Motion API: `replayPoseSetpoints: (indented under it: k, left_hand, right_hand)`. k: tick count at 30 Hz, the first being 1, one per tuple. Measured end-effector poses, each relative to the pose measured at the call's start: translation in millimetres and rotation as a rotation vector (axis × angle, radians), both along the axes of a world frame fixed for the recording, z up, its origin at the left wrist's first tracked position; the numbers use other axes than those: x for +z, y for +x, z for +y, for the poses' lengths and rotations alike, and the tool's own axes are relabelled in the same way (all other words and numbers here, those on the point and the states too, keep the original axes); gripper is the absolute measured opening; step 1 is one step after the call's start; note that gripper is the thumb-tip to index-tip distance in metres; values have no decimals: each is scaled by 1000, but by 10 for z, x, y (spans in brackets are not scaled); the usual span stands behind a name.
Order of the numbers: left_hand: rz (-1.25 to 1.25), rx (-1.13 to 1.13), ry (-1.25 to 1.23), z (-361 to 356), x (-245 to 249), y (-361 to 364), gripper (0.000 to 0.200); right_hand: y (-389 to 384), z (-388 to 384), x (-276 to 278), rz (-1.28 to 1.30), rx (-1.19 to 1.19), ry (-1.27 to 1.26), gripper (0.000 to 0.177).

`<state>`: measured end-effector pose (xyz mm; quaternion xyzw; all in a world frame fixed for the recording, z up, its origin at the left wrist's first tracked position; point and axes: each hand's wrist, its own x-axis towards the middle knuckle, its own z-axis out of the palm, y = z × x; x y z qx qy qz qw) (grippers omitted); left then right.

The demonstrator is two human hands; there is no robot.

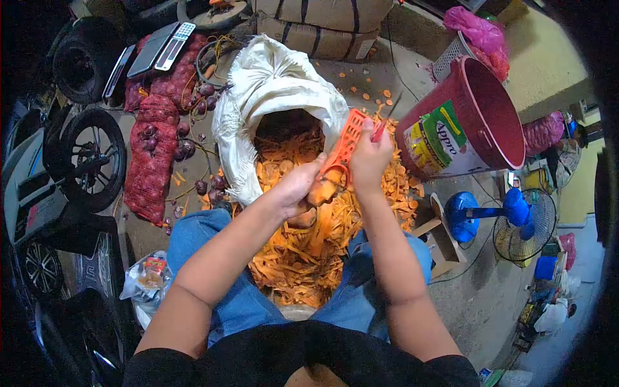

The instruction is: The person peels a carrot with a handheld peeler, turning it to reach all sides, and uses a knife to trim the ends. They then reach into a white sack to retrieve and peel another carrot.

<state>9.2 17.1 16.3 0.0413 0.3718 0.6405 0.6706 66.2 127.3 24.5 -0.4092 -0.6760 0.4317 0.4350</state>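
My left hand (298,188) is closed around a thick, partly peeled carrot (324,187), whose lower end looks darker. Against its upper end lies an orange plastic tool with a slotted body (349,138), which looks like a peeler. My right hand (373,155) is a fist beside that tool, and a red handle end (378,132) sticks out at the top; the fingers hide how the two parts join. Below both hands, between my knees, orange peelings (303,264) and carrot slices form a heap. An open white woven sack (284,90) stands just beyond, with more carrot pieces at its mouth.
Right of the heap, a big red bucket (451,122) leans, near a blue fan (516,219) and a cardboard box (442,242). To my left are red mesh bags of onions (153,161), a scale (161,51) and a motorcycle wheel (90,160). Carrot slices dot the floor.
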Motion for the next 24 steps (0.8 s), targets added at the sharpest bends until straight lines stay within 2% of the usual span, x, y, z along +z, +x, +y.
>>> replayPoseSetpoints:
  k: [1, 3, 5, 6, 8, 9, 10, 13, 14, 17, 18, 20, 23, 24]
  left_hand:
    - [47, -65, -34, -11, 63, -7, 36]
    - [113, -93, -94, -102, 133, 10, 38]
    - [45, -235, 5, -164, 97, 37, 38]
    - [122, -241, -56, -184, 159, 76, 37]
    - [60, -214, -60, -217, 250, 106, 37]
    - [-1, -180, -62, -236, 264, 108, 37]
    - [-70, -181, 37, -234, 129, 54, 37]
    - [-49, -128, -21, -184, 101, -68, 36]
    - [-103, -160, 136, -136, -124, -117, 34]
    - [-31, -43, 15, -90, 24, -78, 32]
    - [-33, -43, 14, -64, 47, -63, 32]
    - [-113, 99, -1, -19, 78, -44, 33]
    - [-80, 98, -36, -13, 105, -3, 33]
    - [-79, 94, -37, -19, 98, -5, 33]
  right_hand:
    - [9, 61, 20, 1, -1, -2, 20]
    - [55, 240, 102, -44, -220, 206, 22]
    - [160, 633, -76, -8, -381, 224, 25]
    - [251, 792, -124, -11, -384, 222, 25]
    - [378, 985, -176, 219, -459, -150, 24]
    - [364, 929, -119, 217, -459, -150, 24]
    - [348, 875, -55, 278, -372, -186, 23]
    - [182, 520, 107, 367, -218, -297, 22]
    - [113, 406, 101, 387, -116, -270, 22]
    - [-29, 48, 89, 294, 84, -166, 22]
    - [-38, -64, 108, 293, 84, -167, 22]
    - [-40, -219, 160, 131, 199, 56, 23]
    - [-43, -197, 52, 165, 209, 8, 23]
    - [-30, -217, 161, 80, 133, 126, 24]
